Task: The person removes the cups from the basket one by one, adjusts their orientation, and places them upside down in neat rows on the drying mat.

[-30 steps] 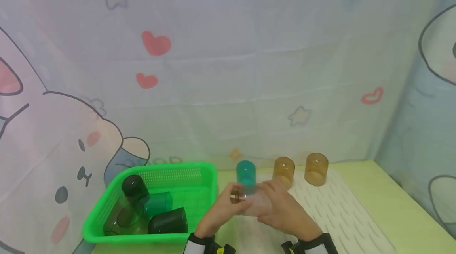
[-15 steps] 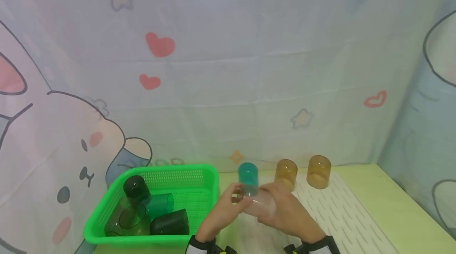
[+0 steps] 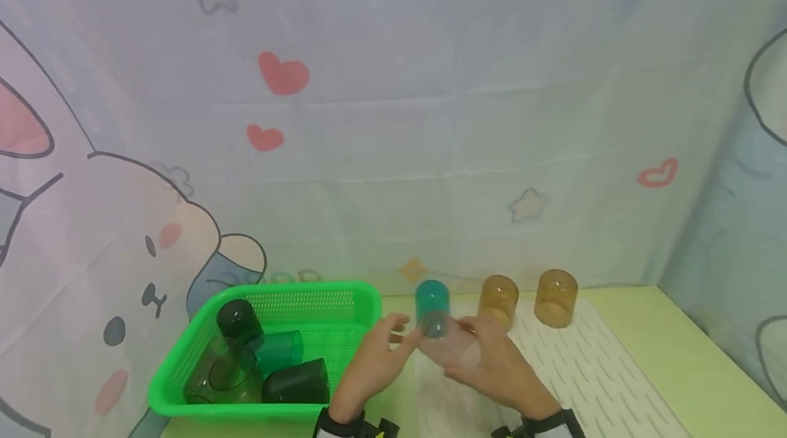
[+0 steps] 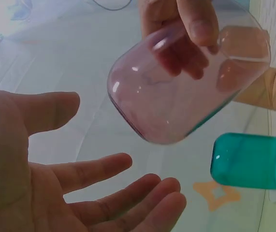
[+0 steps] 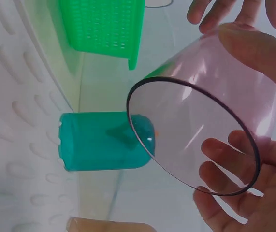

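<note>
A clear pink cup [image 3: 453, 350] lies tilted on its side in my right hand [image 3: 492, 364], above the table in front of the upside-down teal cup [image 3: 432, 301]. The right wrist view shows my thumb and fingers [image 5: 254, 188] wrapped round the pink cup [image 5: 215, 116], its open rim facing the camera. My left hand [image 3: 384, 352] hovers just left of the cup with fingers spread and holds nothing. In the left wrist view, my open left palm [image 4: 70, 193] sits below the pink cup [image 4: 176, 92], apart from it.
Two amber cups [image 3: 499, 298] [image 3: 556, 296] stand upside down beside the teal one on a white ribbed mat [image 3: 590, 370]. A green basket [image 3: 295, 289] at the left holds several dark and green cups. A cartoon-print curtain backs the table.
My left hand has let go of the pink cup and opened its fingers. The right hand still holds the cup, now a little higher and farther from me.
</note>
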